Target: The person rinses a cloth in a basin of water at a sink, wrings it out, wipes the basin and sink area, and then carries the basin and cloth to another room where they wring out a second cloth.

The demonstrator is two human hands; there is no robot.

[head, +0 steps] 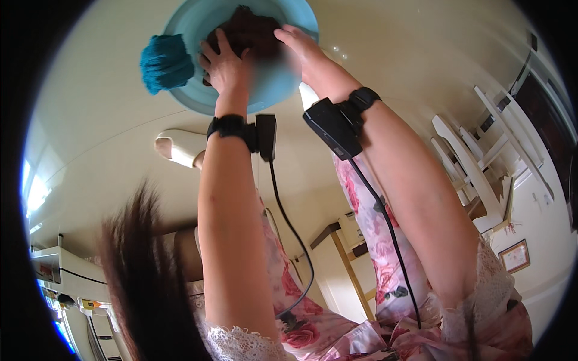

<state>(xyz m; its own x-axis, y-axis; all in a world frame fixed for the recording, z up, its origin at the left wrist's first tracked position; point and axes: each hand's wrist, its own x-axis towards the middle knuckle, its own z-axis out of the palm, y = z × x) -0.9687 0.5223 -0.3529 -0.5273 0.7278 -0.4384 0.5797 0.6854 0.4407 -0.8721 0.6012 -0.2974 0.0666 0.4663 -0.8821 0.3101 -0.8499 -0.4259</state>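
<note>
A light blue plastic basin (192, 97) stands on the floor at the top of the view. In it lies a dark brown cloth (253, 34). My left hand (224, 65) rests on the cloth's left side, fingers spread. At the cloth's right edge is my right hand (300, 47), its fingers extended near the basin's right wall; whether it grips any cloth is unclear. A teal cloth (166, 63) hangs over the basin's left rim. Part of the basin between my hands is blurred. Each wrist carries a black strapped device with a cable.
My foot in a white slipper (180, 146) is on the glossy floor (113, 167), just below the basin. White wooden furniture (469, 167) stands at the right. A white cabinet (72, 270) is at the lower left. Two black cables (289, 216) run down from the wrist devices.
</note>
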